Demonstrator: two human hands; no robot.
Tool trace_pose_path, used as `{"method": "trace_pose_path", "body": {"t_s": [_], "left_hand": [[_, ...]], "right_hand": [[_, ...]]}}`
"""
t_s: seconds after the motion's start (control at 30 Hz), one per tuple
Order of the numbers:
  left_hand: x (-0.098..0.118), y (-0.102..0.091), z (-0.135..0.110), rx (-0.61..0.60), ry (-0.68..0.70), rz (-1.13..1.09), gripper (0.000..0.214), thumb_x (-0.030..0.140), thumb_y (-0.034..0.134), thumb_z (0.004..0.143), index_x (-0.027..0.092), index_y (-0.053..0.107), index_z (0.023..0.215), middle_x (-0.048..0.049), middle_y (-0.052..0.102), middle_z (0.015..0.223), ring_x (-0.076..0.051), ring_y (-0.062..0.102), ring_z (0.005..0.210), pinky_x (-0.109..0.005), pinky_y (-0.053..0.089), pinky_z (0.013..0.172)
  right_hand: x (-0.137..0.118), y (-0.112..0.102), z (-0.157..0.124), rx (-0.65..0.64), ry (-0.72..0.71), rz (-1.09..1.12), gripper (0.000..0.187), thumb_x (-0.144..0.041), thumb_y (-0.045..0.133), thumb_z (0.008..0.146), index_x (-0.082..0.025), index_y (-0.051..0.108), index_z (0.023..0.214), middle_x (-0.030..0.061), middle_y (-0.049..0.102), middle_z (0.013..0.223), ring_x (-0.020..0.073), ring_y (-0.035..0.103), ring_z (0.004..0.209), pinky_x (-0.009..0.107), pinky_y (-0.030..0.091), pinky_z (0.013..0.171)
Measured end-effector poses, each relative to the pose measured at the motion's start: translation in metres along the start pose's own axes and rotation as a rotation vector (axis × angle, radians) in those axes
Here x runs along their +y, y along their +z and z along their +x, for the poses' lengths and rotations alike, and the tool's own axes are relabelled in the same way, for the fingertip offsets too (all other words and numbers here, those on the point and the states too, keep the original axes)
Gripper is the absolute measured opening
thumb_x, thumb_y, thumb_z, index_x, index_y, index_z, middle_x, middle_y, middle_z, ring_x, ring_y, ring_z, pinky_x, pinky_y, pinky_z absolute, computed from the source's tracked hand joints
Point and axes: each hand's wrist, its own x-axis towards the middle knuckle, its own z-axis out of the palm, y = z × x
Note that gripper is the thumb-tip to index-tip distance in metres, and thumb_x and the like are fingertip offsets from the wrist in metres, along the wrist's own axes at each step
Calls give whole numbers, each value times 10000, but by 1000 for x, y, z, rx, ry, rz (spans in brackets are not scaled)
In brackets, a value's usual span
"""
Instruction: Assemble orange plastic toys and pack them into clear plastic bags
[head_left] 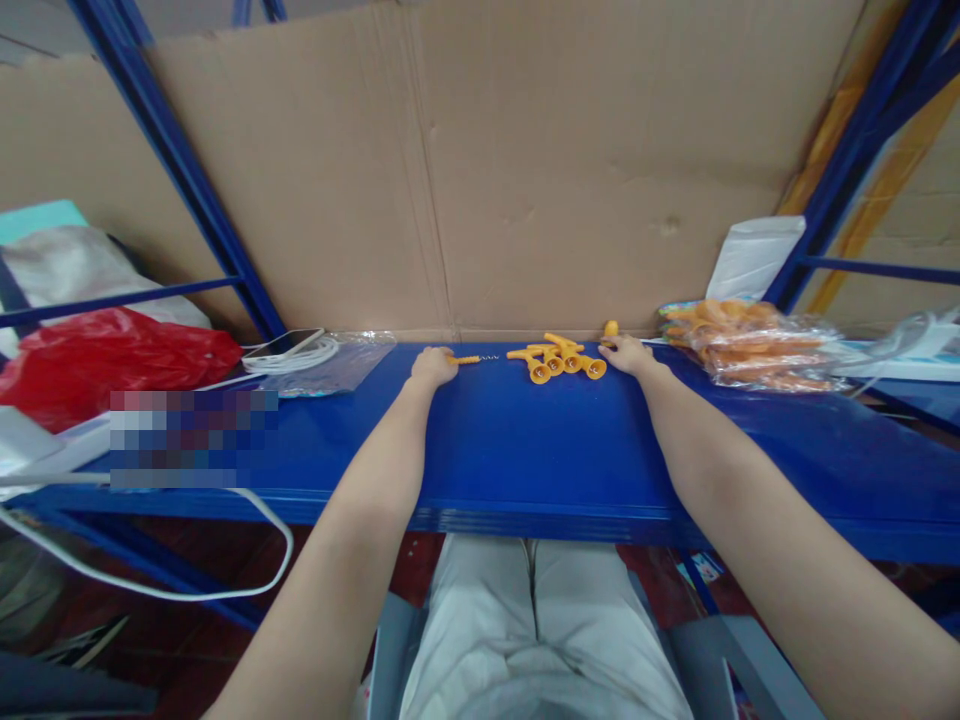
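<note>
My left hand (pixel 433 364) rests on the blue shelf (pixel 525 440), fingers curled around a small orange piece with a thin metal spring (pixel 475 359) sticking out to the right. A little pile of orange plastic parts (pixel 559 360) lies between my hands. My right hand (pixel 626 353) sits at the right of that pile, fingers closed on an orange piece (pixel 611 329) of which only the tip shows.
A clear bag of more orange parts (pixel 750 343) lies to the right. A phone with a white cable (pixel 289 350) and a clear plastic bag (pixel 341 362) lie to the left, beyond them a red bag (pixel 105 360). Cardboard (pixel 480 170) backs the shelf.
</note>
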Motion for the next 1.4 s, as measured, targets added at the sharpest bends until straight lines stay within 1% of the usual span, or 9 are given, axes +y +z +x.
{"method": "trace_pose_path", "body": {"t_s": [0.13,0.23,0.33,0.47,0.6,0.7,0.93,1.17,1.4], "left_hand": [[2,-1,2,-17,39,-17,443,217,523,824,228,632,1253,-59,654,1252,-214,601,1161,-249,455,971],[5,-4,1,-61,60,-33,448,256,537,807,238,641,1242,-61,668,1228,-240,617,1138,-277,478,942],[9,-9,-2,-140,77,-38,389,311,537,803,245,683,1157,-70,721,1101,-248,666,1037,-284,512,851],[14,-13,-6,-154,104,-24,316,293,555,782,242,698,1059,-53,748,957,-214,690,927,-249,512,766],[19,-15,-10,-137,128,-69,295,226,548,781,231,692,1038,-37,752,920,-193,690,876,-228,505,723],[21,-16,-12,-97,158,-110,291,221,541,794,227,691,1044,-28,752,870,-186,690,860,-221,503,716],[24,-15,-13,-1,211,-119,283,246,584,788,226,701,1045,-41,747,899,-207,678,925,-250,507,788],[24,-16,-15,32,226,-147,304,244,589,788,235,694,1073,-44,745,897,-217,667,961,-269,502,825],[26,-16,-15,39,262,-172,314,257,579,797,223,680,1093,-51,744,868,-201,677,897,-284,500,838]], "right_hand": [[-3,-5,-9,152,41,74,391,-343,399,903,-188,540,1234,173,562,1251,322,548,1168,484,432,967],[-2,-5,-11,225,34,159,377,-280,385,893,-156,478,1236,191,562,1228,310,572,1121,453,447,951],[1,-4,-11,291,-21,227,401,-250,410,869,-160,426,1259,187,548,1260,303,557,1152,447,448,963],[4,-5,-11,335,-75,258,465,-199,434,828,-159,396,1290,179,535,1304,301,542,1189,462,436,992],[2,-7,-13,356,-102,254,467,-165,423,813,-102,430,1276,194,539,1301,282,550,1183,413,422,1013],[-4,-10,-14,371,-169,241,461,-161,431,801,-99,458,1257,183,558,1282,270,553,1172,389,427,1005],[-33,-19,-16,341,-355,178,388,-188,460,794,-169,531,1175,146,599,1207,288,564,1126,422,440,961],[-64,-24,-8,267,-662,217,369,-113,486,709,-181,560,1064,97,609,1099,237,577,1021,365,455,895],[-91,-28,-19,172,-777,95,367,-57,497,702,-193,571,1035,74,604,1074,212,595,938,319,453,832]]}}
